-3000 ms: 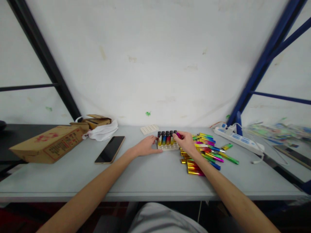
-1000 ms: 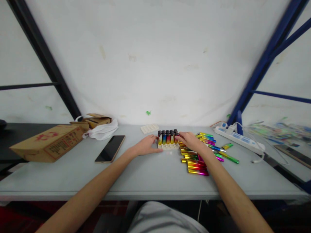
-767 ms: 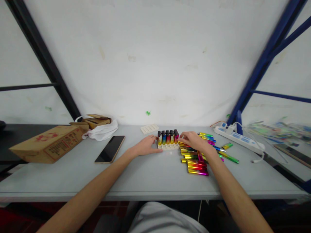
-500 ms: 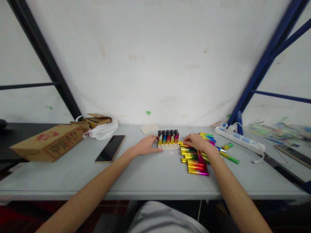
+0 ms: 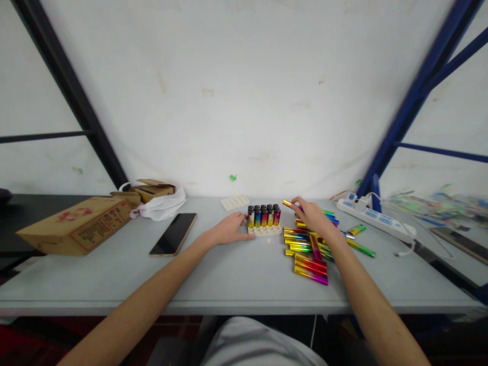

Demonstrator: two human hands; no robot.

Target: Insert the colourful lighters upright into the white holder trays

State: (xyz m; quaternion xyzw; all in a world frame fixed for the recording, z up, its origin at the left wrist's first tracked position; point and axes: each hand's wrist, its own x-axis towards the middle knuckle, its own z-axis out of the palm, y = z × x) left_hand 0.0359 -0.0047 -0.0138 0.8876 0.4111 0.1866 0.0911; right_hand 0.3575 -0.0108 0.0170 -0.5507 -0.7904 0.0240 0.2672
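A white holed tray (image 5: 265, 231) carries rows of upright lighters (image 5: 264, 216) with black tops and shiny coloured bodies. My left hand (image 5: 229, 229) grips the tray's left end, thumb at the front corner and fingers curled behind. To the right, my right hand (image 5: 309, 214) pinches a shiny gold and red metallic tube (image 5: 288, 204), its gold end pointing left, raised over the table. Beneath and in front of that hand lies a loose pile of metallic tubes (image 5: 310, 267) in gold, red, green, blue and purple.
A second white holed tray (image 5: 234, 203) lies by the wall. Left of my hands are a black-screened phone (image 5: 174, 234), a white plastic bag (image 5: 162, 206) and a cardboard box (image 5: 78, 223). At the right, a white power strip (image 5: 377, 218) with cables borders the pile.
My right hand has risen from the pile, moving slightly up and back with a tube in its fingers. The front tubes have shifted a little. My left hand and the tray stay put.
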